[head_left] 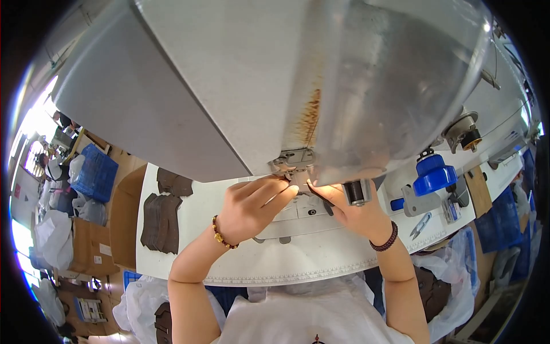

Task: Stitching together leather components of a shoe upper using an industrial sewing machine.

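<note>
Both of my hands work close under the head of a large grey industrial sewing machine (229, 80), near its metal presser foot area (293, 160). My left hand (251, 205) comes in from the left, its fingers bent together and its fingertips pinching at the dark edge of the work just below the foot. My right hand (356, 211) is on the other side, fingers closed on a thin dark brown piece (322, 198) that reaches toward the foot. The machine and fingers hide most of this piece. Each wrist wears a beaded bracelet.
Stacked dark brown pieces (160, 223) lie on the white table (229, 268) at left. Blue-handled thread snips (421, 225), a blue thread cone (433, 174) and a black bobbin-like cylinder (356, 193) are to the right. Plastic bags with brown pieces (431, 289) hang below the table's edge.
</note>
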`<state>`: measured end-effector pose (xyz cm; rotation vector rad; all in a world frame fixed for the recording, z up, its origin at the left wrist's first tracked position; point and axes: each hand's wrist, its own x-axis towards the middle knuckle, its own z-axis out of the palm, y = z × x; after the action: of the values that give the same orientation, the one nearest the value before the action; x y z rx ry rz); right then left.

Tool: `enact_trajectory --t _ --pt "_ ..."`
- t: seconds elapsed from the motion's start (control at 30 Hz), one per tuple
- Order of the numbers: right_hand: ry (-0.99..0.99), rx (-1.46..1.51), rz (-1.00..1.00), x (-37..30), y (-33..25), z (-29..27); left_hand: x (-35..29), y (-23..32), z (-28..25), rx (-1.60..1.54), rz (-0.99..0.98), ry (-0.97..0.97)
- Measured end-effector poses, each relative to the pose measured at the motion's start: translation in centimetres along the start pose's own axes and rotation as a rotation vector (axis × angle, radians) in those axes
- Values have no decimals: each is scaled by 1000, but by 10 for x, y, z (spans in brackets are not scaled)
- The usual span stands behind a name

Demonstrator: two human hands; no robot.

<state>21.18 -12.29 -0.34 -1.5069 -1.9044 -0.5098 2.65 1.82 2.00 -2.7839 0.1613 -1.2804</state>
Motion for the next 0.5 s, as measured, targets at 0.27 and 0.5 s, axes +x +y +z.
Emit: enact_trajectory --t 0.27,0.5 --pt "-113 32 -16 8 6 -6 0 5 -2 58 65 -69" --pt "-61 158 -54 16 10 -14 0 12 1 146 77 -71"
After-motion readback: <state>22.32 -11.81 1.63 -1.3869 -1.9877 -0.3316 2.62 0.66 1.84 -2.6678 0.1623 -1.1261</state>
